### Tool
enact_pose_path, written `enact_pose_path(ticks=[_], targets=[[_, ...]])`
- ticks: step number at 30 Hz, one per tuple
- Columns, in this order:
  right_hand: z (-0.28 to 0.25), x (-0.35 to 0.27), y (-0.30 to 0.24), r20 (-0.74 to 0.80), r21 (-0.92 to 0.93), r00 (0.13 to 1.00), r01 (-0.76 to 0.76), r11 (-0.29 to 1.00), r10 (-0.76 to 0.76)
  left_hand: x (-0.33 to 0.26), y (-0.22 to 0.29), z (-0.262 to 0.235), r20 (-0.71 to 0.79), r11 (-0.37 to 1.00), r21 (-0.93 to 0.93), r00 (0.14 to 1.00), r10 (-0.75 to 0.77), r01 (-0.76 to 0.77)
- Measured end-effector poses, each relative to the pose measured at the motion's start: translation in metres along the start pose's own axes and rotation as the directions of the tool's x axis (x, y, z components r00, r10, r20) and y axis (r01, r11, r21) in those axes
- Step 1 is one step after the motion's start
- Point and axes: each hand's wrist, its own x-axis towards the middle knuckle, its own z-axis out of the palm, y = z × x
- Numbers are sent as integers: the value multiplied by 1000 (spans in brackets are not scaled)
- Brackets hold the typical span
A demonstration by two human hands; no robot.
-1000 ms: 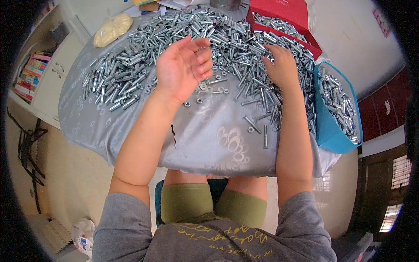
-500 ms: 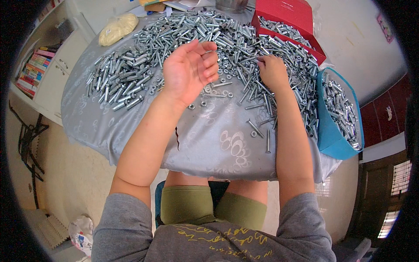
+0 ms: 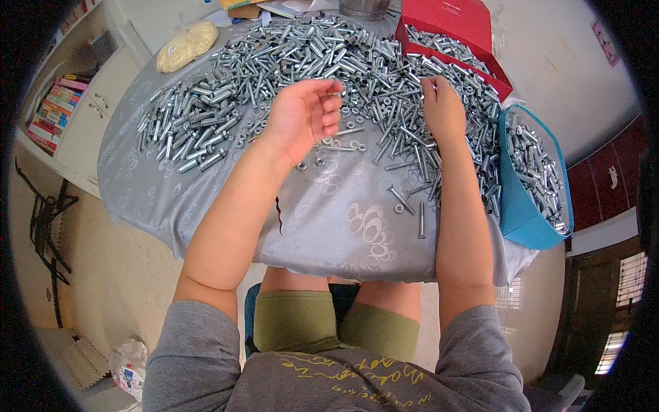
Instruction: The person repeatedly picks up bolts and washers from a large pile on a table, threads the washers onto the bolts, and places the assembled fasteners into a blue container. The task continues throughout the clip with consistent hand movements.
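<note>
A wide heap of loose silvery bolts [image 3: 322, 48] covers the far half of the table. Over its near edge is my left hand [image 3: 302, 120], palm turned to the right. Its fingers are loosely curled, the thumb is apart from them, and nothing shows in the palm. My right hand [image 3: 446, 113] reaches into the right part of the heap with thumb and fingers pinched together. Whatever it pinches is too small or hidden to make out. Between the hands lie several nuts [image 3: 320, 161] and loose bolts. One bolt [image 3: 421, 221] lies alone nearer to me.
A red box [image 3: 449, 27] holding bolts stands at the back right. The blue fabric bin [image 3: 525, 220] at the right edge is full of bolts. Far left is a bag of pale yellow stuff [image 3: 187, 47]; a metal bucket [image 3: 364, 7] stands behind the heap. A grey patterned cloth [image 3: 329, 233] covers the table.
My right hand has shifted right and slightly away from me, its fingertips still together. My left hand has come slightly nearer, its fingers still loosely curled.
</note>
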Motion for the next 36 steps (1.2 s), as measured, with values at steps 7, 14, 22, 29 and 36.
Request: enact_pose_path(ticks=[7,14,22,29,36], targets=[[12,-14,-30,277,710,955,-129,692,-106,-1,-5,7,-47,959,282,999,-2,15],[5,-46,-83,375,830,877,-174,530,-299,4,-16,6,-47,838,519,973,227,-170],[-4,-45,-82,438,755,821,-113,646,-368,6,-15,4,-73,773,551,904,420,-315],[-13,-20,-34,269,115,946,153,981,-179,6,-10,1,-121,860,444,933,338,-254],[-16,-16,-7,23,-143,939,342,929,-342,6,-7,-2,-78,965,224,985,157,-136]])
